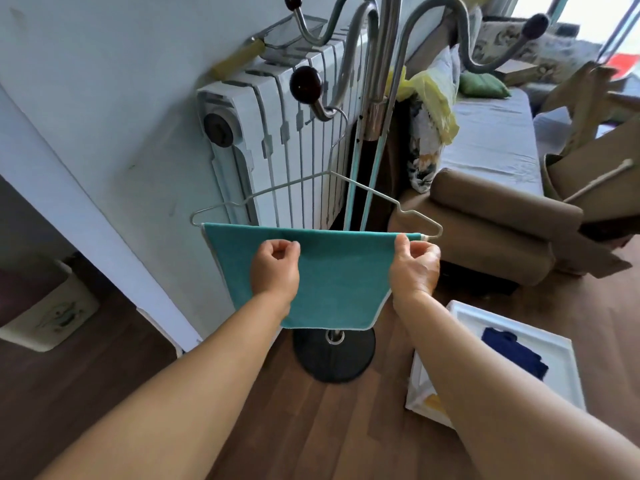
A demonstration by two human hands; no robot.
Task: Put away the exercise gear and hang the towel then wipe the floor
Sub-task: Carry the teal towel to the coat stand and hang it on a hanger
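Note:
A teal towel point(339, 275) with a white hem is draped over the bottom bar of a thin wire hanger point(294, 185). The hanger hangs from a hook of a metal coat stand point(381, 64). My left hand point(275, 268) is in front of the towel's middle, its fingers curled together, and I cannot tell whether they pinch the cloth. The thumb and fingers of my right hand point(415, 265) pinch the towel's upper right corner at the hanger bar. The towel hangs flat, and its lower edge ends above the stand's round black base point(334, 358).
A white radiator point(277, 133) stands against the wall behind the hanger. A brown sofa point(491, 223) with cushions is at the right. A white tray point(540, 341) holding a dark blue cloth lies on the wooden floor at the lower right. A white box point(48, 313) sits at the left.

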